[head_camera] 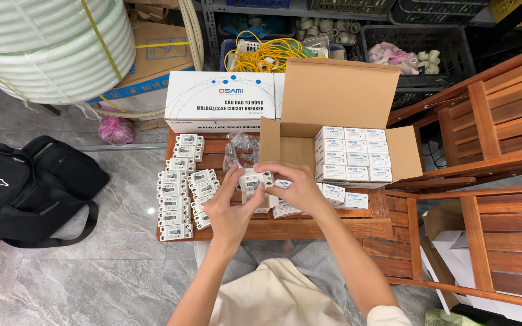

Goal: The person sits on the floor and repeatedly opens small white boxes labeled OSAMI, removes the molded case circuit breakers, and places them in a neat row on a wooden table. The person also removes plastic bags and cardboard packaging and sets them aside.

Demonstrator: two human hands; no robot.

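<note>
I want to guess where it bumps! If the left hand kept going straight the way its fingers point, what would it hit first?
Probably the small white plastic circuit breaker that the left hand and right hand hold together. Past it stands the open brown cardboard box of small white cartons, though depth is hard to judge.

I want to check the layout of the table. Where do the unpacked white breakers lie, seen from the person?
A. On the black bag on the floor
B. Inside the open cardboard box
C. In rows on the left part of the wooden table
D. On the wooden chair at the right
C: the unpacked breakers lie in rows on the left part of the wooden table, while the open cardboard box holds small white cartons.
</note>
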